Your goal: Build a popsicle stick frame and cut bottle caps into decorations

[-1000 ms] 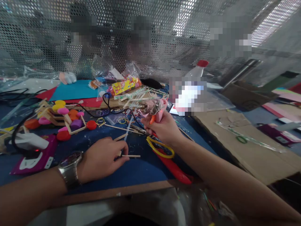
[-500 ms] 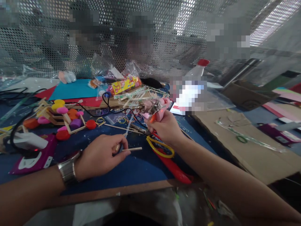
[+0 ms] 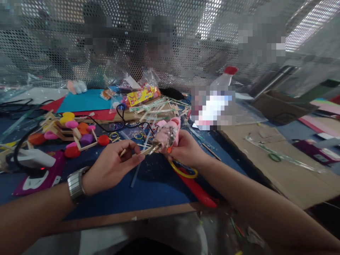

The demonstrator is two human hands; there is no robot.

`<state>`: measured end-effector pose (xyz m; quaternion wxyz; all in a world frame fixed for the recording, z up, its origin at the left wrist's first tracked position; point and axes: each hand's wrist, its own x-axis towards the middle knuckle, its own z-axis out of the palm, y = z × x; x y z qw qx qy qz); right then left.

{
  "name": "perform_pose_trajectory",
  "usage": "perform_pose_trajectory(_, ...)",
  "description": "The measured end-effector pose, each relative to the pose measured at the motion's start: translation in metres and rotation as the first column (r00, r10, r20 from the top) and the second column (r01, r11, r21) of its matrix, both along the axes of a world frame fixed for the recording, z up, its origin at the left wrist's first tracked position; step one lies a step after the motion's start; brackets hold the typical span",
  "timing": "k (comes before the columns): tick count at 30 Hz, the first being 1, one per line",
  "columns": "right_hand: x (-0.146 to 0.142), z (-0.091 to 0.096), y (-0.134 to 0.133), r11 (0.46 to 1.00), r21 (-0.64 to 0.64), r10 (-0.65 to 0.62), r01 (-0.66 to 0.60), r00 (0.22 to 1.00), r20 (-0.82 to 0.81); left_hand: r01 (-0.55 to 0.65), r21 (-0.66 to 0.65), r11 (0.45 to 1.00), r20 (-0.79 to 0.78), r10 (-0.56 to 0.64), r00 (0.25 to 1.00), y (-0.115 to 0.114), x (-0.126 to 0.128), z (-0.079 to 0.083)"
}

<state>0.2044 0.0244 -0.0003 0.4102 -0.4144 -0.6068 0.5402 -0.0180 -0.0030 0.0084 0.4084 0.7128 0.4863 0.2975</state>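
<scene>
My right hand is wrapped round a pink glue gun with a soiled, wrapped-looking front. Its metal nozzle points down to the left, toward my left fingertips. My left hand, a metal-banded watch at the wrist, pinches a thin wooden stick between thumb and fingers. The nozzle is right at the stick's end; whether they touch I cannot tell. A long translucent strip lies between the hands. Below my right hand are a yellow loop handle and a red tool handle.
At the left stands a wooden-stick construction with coloured round pieces, near a purple power strip with a plugged-in charger and black cable. Loose sticks, a yellow candy-like package, a bottle and cardboard lie around.
The glue gun has swung toward me and left, its nozzle now at the stick. My left hand has risen slightly with the stick, uncovering more of the translucent strip.
</scene>
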Motion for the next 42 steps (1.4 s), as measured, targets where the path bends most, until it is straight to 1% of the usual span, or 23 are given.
perform_pose_trajectory(4, -0.001, 0.0, -0.002, 1.0, 0.006, 0.0, 0.0, 1.0, 0.004, 0.02, -0.037, 0.999, -0.003, -0.02, 1.0, -0.001, 0.001, -0.001)
perform_pose_trajectory(6, -0.001, -0.001, -0.001, 1.0, 0.025, -0.016, 0.017, 1.0, -0.018, 0.037, -0.045, 0.998, 0.031, -0.035, 0.999, -0.001, 0.001, -0.003)
perform_pose_trajectory(9, 0.001, -0.004, 0.001, 0.998, 0.026, -0.057, 0.057, 0.998, -0.025, 0.028, -0.055, 0.998, 0.121, -0.021, 0.992, -0.001, 0.001, -0.005)
perform_pose_trajectory(11, 0.003, -0.006, 0.003, 0.997, 0.021, -0.077, 0.078, 0.997, -0.024, 0.031, -0.108, 0.994, 0.203, -0.008, 0.979, -0.001, 0.0, -0.007)
perform_pose_trajectory(14, 0.005, -0.009, 0.005, 0.995, 0.027, -0.095, 0.095, 0.995, 0.001, 0.068, -0.213, 0.975, 0.298, -0.001, 0.955, -0.001, 0.001, -0.009)
perform_pose_trajectory(18, 0.005, -0.009, 0.006, 0.995, 0.033, -0.094, 0.092, 0.994, 0.048, 0.082, -0.281, 0.956, 0.318, 0.012, 0.948, -0.001, 0.002, -0.009)
perform_pose_trajectory(21, 0.005, -0.008, 0.005, 0.996, 0.033, -0.086, 0.084, 0.995, 0.051, 0.069, -0.36, 0.93, 0.312, 0.051, 0.949, 0.0, 0.002, -0.008)
perform_pose_trajectory(23, 0.005, -0.007, 0.005, 0.996, 0.035, -0.082, 0.081, 0.996, 0.042, 0.078, -0.41, 0.909, 0.349, 0.077, 0.934, 0.001, 0.002, -0.007)
perform_pose_trajectory(25, 0.005, -0.006, 0.005, 0.995, 0.035, -0.09, 0.09, 0.996, 0.018, 0.089, -0.468, 0.879, 0.404, 0.123, 0.906, 0.002, 0.002, -0.006)
perform_pose_trajectory(28, 0.005, -0.007, 0.006, 0.992, 0.018, -0.123, 0.123, 0.992, -0.02, 0.069, -0.547, 0.834, 0.462, 0.232, 0.856, 0.003, 0.003, -0.004)
perform_pose_trajectory(31, 0.006, -0.008, 0.007, 0.991, 0.003, -0.135, 0.135, 0.99, -0.041, 0.031, -0.579, 0.815, 0.47, 0.302, 0.83, 0.002, 0.005, -0.001)
perform_pose_trajectory(34, 0.005, -0.009, 0.009, 0.991, -0.01, -0.135, 0.135, 0.989, -0.051, 0.02, -0.564, 0.826, 0.465, 0.298, 0.833, 0.002, 0.006, -0.001)
perform_pose_trajectory(37, 0.004, -0.008, 0.008, 0.992, -0.03, -0.124, 0.123, 0.99, -0.063, 0.03, -0.501, 0.865, 0.452, 0.232, 0.861, 0.003, 0.005, -0.004)
perform_pose_trajectory(39, 0.004, -0.007, 0.006, 0.996, -0.024, -0.087, 0.085, 0.994, -0.064, 0.043, -0.451, 0.891, 0.445, 0.183, 0.876, 0.004, 0.004, -0.007)
perform_pose_trajectory(42, 0.004, -0.005, 0.004, 0.999, -0.004, -0.032, 0.032, 0.996, -0.078, 0.055, -0.401, 0.914, 0.443, 0.141, 0.885, 0.005, 0.003, -0.009)
